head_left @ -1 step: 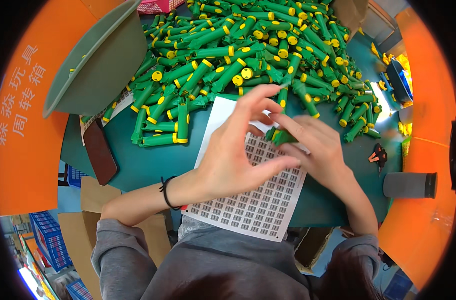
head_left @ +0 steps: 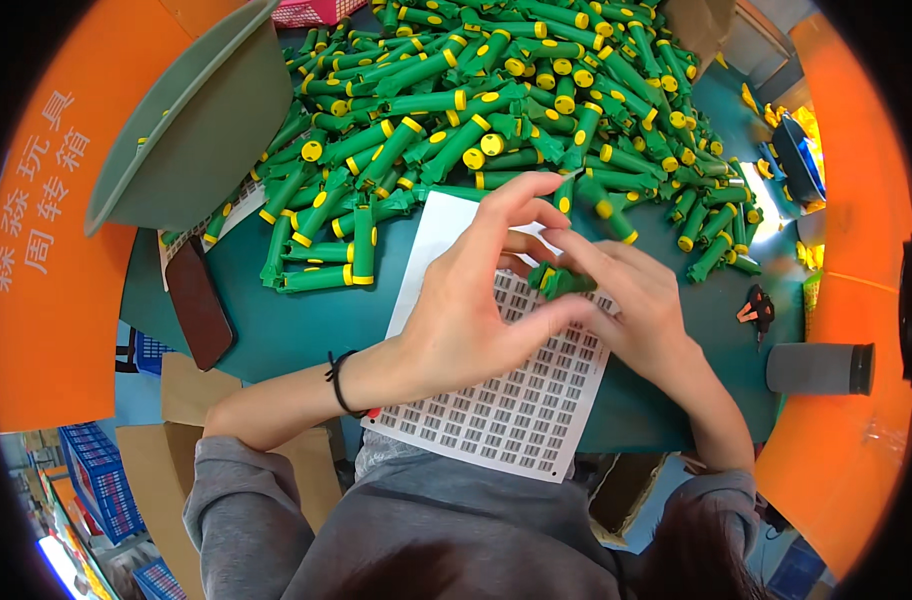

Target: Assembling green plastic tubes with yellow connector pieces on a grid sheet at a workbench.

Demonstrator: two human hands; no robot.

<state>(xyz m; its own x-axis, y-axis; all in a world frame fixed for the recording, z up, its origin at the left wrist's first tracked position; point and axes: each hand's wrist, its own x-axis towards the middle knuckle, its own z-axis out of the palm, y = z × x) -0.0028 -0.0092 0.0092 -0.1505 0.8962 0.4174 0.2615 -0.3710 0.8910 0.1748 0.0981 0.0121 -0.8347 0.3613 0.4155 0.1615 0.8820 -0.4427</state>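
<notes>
The right hand (head_left: 648,305) has its fingers curled closed around a green part (head_left: 561,283). The left hand (head_left: 463,315) is arched, thumb and fingers spread wide apart; whether its fingertips contact the part cannot be determined. The part is located above a white label sheet (head_left: 486,425), which lies on the green table (head_left: 306,330), its near end at the torso. A black band (head_left: 338,385) encircles the left wrist. Beyond the hands: a pile (head_left: 416,103) of green tubes with yellow caps. Left side: a tilted grey-green basin (head_left: 201,130) and a dark phone (head_left: 198,305). Right side: a small cutter (head_left: 758,312) and a grey cup (head_left: 821,370).
</notes>
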